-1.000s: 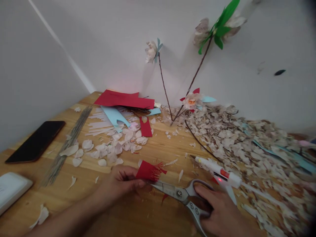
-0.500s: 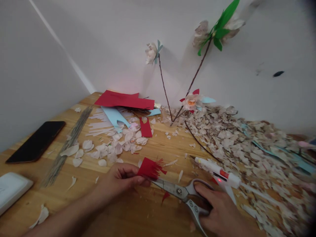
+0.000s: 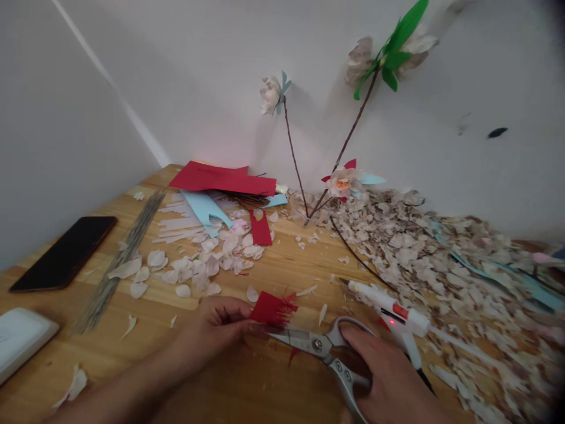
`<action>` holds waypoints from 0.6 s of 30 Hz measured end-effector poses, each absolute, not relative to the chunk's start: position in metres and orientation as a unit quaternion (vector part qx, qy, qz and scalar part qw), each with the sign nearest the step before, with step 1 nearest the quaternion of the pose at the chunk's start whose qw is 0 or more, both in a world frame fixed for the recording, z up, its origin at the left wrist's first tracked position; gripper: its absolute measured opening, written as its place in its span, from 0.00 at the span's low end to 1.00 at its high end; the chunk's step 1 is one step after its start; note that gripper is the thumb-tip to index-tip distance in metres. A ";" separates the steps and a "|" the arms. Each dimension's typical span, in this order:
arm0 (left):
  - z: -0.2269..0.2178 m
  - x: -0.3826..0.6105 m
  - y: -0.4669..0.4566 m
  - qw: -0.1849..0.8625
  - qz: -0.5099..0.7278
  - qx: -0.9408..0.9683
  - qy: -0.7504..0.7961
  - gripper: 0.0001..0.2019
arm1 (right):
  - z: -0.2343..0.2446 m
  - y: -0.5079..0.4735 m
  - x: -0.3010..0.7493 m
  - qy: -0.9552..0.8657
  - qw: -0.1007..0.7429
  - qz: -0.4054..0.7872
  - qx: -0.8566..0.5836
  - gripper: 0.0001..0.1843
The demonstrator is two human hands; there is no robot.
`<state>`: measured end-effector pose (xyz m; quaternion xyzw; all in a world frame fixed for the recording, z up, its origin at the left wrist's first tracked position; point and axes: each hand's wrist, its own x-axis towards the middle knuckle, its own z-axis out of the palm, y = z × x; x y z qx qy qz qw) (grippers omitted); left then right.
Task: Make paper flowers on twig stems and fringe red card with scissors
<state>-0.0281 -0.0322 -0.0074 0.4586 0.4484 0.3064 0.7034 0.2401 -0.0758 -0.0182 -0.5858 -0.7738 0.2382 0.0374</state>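
Observation:
Between the thumb and fingers of my left hand is a small piece of red paper, its right edge cut into a fine fringe. My right hand grips the handles of metal scissors. The scissor blades point left and lie along the paper's lower edge, close to my left fingertips; they look closed or nearly so. A few red scraps lie under the blades on the wooden table.
A white glue gun with a lit red light lies right of the scissors. Dried petals are heaped on the right. Behind are red sheets and flowers on twigs. Leftward lie wires, a phone and a white box.
The red paper has tilted and shifted slightly right and down. The scissors have moved a little left, and a longer red strip at the fringe's lower right no longer shows.

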 end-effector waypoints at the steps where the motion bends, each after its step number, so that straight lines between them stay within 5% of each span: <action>1: -0.007 -0.027 -0.033 0.707 0.305 0.457 0.445 0.03 | -0.018 -0.076 0.239 -0.770 0.027 0.242 -0.590 0.15; 18: -0.010 -0.027 -0.034 0.718 0.283 0.448 0.451 0.05 | -0.018 -0.074 0.235 -0.752 0.028 0.257 -0.606 0.14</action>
